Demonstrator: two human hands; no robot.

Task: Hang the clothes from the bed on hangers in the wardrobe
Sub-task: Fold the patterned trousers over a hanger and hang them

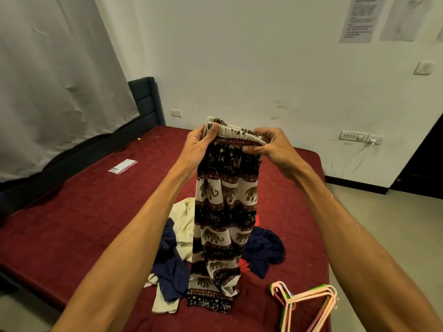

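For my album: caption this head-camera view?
Left hand and right hand hold elephant-print trousers by the waistband over a red bed with hangers.

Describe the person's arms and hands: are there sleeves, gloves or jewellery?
Both arms are bare as far as the picture shows them: no sleeve on the left forearm or the right forearm. The left hand and right hand wear no gloves, and no ring, watch or bracelet shows.

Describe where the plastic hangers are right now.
In the head view the hangers lie at the lower right, on the red bed near its front edge, just right of the heap of clothes.
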